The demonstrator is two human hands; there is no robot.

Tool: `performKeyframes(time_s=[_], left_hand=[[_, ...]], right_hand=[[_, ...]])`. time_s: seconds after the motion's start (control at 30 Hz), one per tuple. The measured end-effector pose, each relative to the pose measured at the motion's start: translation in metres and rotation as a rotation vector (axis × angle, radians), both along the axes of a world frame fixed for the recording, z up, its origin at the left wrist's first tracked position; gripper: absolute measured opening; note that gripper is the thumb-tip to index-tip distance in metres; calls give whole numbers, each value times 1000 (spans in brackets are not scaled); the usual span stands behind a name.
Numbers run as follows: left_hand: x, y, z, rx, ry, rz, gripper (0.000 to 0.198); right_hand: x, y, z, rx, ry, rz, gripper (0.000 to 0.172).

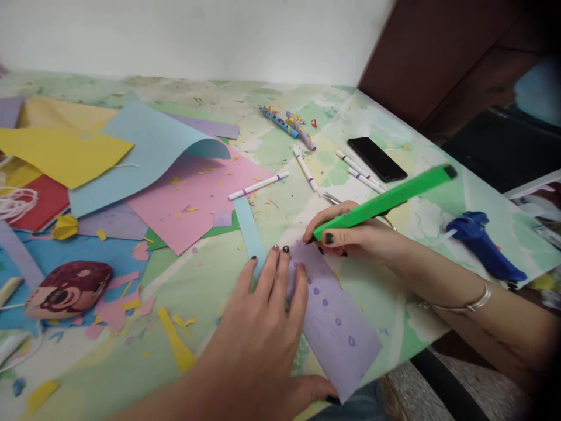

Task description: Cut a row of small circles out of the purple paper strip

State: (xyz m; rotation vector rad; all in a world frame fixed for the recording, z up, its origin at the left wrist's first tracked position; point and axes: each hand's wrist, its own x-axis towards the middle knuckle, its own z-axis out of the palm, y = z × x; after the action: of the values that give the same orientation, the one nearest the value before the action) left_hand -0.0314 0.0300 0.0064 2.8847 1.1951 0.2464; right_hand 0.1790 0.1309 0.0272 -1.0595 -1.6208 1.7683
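A strip of purple paper (331,327) lies slanted on the table, with a row of small purple circles drawn along it. My left hand (267,321) is spread flat over its left edge, fingers apart and thumb near its lower corner. In my right hand (350,234) is a long green tool (390,199) with a dark tip and dark far end; its exact kind is unclear. That tip is at the far end of the purple strip. A light blue paper strip (249,228) runs under or beside my left fingertips. Metal points (332,197), perhaps scissors, show behind my right hand.
White markers (258,186) and a black phone (377,159) lie beyond my hands. Two decorated paper rolls (289,126) are farther back. A blue glue gun (484,245) lies right. Coloured sheets (144,158), paper scraps and a bear-face object (70,289) cover the left.
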Motion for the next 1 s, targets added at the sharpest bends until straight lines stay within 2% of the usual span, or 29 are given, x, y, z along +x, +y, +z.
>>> performKeyframes(time_s=[0.1,0.17,1.0], left_hand=[[-1,1,-1,27,-3,-23,108],[-1,2,-1,38,-10,-34,107],[1,6,-7,67,-33,-61,103]], right_hand=[[-9,-1,6,70,-175,-38,11],[-14,-2,8,87,-209,-44,8],[-17,-3,6,75,-254,-33,4]])
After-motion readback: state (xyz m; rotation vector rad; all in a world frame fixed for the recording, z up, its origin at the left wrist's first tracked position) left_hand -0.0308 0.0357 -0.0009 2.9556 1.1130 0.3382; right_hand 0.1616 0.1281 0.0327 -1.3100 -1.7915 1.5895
